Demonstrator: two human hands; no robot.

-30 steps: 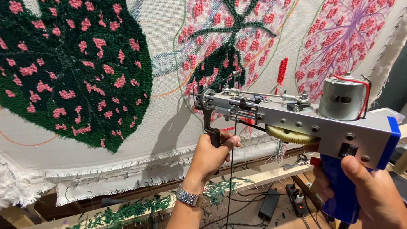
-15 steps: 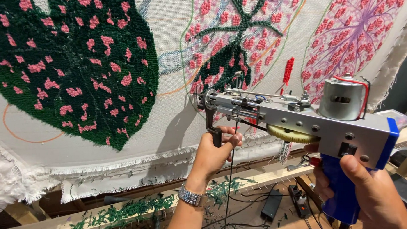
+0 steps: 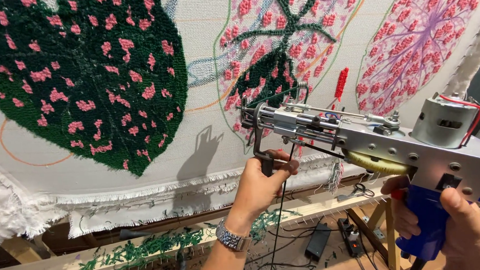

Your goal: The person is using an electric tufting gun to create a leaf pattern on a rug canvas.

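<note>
A metal tufting gun [image 3: 368, 138] with a blue grip and a grey motor points left at a white cloth [image 3: 208, 125] stretched on a wooden frame. My left hand [image 3: 263, 185], with a metal watch on the wrist, is closed around the gun's black front handle. My right hand [image 3: 456, 231] grips the blue rear handle at the lower right. The gun's tip sits just below a partly tufted leaf [image 3: 279, 54] of dark green and pink yarn. A thin dark yarn strand hangs down from the gun.
A large dark green leaf with pink spots [image 3: 83, 76] fills the upper left. A pink and purple leaf [image 3: 417, 43] lies at the upper right. Green yarn scraps lie on the lower frame bar [image 3: 148, 244]. A power strip and cables [image 3: 350, 235] sit on the floor below.
The view has shifted, so the cloth pattern sits further right and lower in frame. Both hands keep the same hold on the gun, whose tip stays near the middle leaf.
</note>
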